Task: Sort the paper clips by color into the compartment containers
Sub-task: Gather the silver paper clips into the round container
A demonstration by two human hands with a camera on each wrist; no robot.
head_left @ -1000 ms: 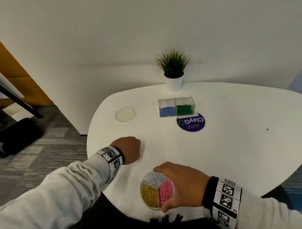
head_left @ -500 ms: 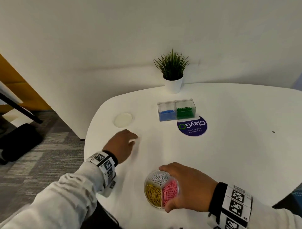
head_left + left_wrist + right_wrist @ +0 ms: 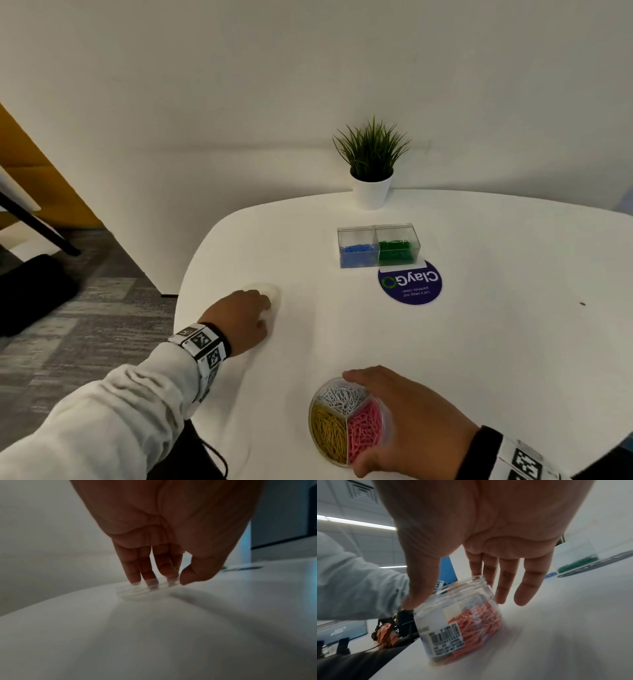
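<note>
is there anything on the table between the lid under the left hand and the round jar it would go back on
Nothing visible. The left hand touches the clear lid near the table's left edge, and the stretch of white top from there to the open jar is bare. The right hand holds the jar's far side, off that path.

- On the table [image 3: 479, 342], at the near edge: a round tub [image 3: 346, 422] split in three compartments, paper clips [image 3: 342, 399] in each.
- Right hand [image 3: 411, 418] around the tub's right side, thumb at its near wall, fingers behind it.
- Far left of the table: a lid [image 3: 270, 294], flat on the surface, under the fingertips of the left hand [image 3: 239, 318].
- Farther back, middle: a two-compartment box [image 3: 378, 245], clips in both halves.
- Just before the box, to the right: a round sticker [image 3: 410, 282], flat on the table, its far edge under the box.
- Behind the box, at the far edge: a potted plant [image 3: 371, 164].
</note>
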